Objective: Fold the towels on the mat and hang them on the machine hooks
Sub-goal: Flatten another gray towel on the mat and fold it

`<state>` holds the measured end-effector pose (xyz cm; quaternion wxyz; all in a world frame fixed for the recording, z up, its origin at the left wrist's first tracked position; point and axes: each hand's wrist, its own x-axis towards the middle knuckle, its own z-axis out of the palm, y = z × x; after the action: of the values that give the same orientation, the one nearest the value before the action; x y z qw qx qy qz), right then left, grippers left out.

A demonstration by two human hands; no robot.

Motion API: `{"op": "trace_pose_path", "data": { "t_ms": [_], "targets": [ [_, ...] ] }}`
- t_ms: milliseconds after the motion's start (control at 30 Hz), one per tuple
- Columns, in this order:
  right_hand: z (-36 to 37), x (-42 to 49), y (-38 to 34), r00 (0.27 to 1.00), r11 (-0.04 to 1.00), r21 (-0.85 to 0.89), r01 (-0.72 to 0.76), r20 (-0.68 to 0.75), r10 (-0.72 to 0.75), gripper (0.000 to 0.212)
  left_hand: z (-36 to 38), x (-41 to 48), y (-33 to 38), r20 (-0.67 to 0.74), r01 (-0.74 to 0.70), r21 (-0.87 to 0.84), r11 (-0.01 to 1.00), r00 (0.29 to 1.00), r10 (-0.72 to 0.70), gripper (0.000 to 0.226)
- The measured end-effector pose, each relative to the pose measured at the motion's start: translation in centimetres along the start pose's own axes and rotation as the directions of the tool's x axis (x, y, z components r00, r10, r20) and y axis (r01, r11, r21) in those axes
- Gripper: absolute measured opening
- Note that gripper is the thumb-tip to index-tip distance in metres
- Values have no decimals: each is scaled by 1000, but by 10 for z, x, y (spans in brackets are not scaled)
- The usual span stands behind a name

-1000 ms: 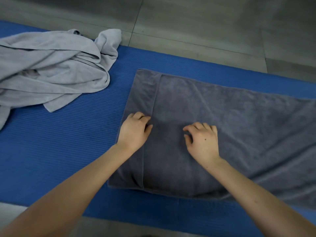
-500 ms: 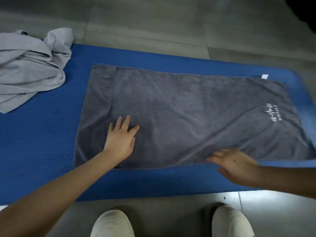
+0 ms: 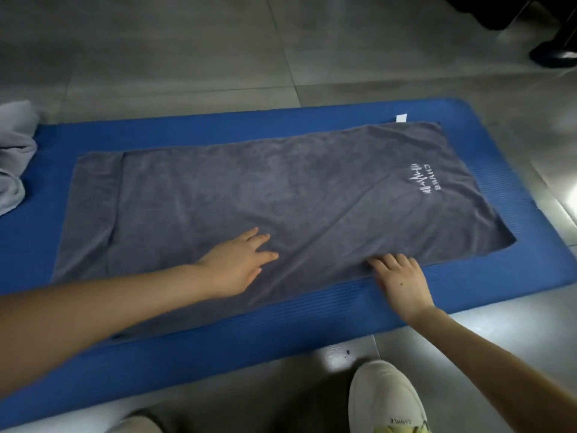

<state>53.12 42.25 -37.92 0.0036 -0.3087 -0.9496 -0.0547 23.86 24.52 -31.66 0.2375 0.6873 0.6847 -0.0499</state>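
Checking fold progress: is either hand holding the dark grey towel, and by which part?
Left hand lies flat on the dark grey terry towel, gripping nothing. Right hand touches its near edge; a grip there cannot be told.

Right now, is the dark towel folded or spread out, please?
Spread: the dark towel lies flat on the mat, left end narrowly folded over.

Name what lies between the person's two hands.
Head view: only creased dark towel lies between the left hand and the right hand; nothing rests on it.
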Motion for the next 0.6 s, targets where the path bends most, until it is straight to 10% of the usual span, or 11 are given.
{"op": "trace_pose_path", "data": {
  "t_ms": [167, 400, 500, 600],
  "targets": [
    [19, 14, 36, 968, 973, 2, 230, -100, -229, 7, -42, 41, 24, 105, -151, 186, 971, 985, 133, 46],
    [20, -3, 50, 951, 970, 32, 240, -207, -229, 27, -74, 113, 75, 197, -285, 293, 913, 952, 234, 46],
    [15, -16, 78, 961, 977, 188, -103, -235, 146, 28, -70, 149, 92, 157, -288, 320, 903, 956, 249, 45],
    [16, -20, 126, 741, 757, 221, -614, -168, 650, 39, -66, 180, 103, 75, -228, 230, 946, 973, 217, 45]
  ]
}}
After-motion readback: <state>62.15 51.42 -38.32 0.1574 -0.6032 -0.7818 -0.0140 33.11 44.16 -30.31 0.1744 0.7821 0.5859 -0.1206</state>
